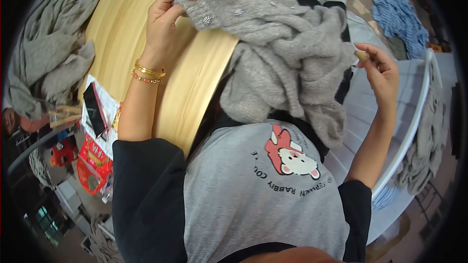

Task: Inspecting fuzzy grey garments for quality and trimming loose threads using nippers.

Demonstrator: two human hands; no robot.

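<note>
A fuzzy grey knit garment [292,63] is bunched over my lap, and its upper part spreads onto the wooden table edge. Sparkly round embellishments [238,13] sit in a row along that part. My left hand [168,14] pinches the garment's edge between thumb and fingers above the table. Out to the right of the garment, my right hand [380,68] is raised with its thumb and fingers closed together. A small tan piece [361,55] shows at its fingertips; whether it is held or worn on a finger, I cannot tell.
The pale wooden table [126,14] lies to the left, with a pile of grey knits [53,44], a dark phone [95,109] on papers and a red packet [92,160]. A white rimmed bin [414,102] stands at right. Blue cloth [399,17] lies far right.
</note>
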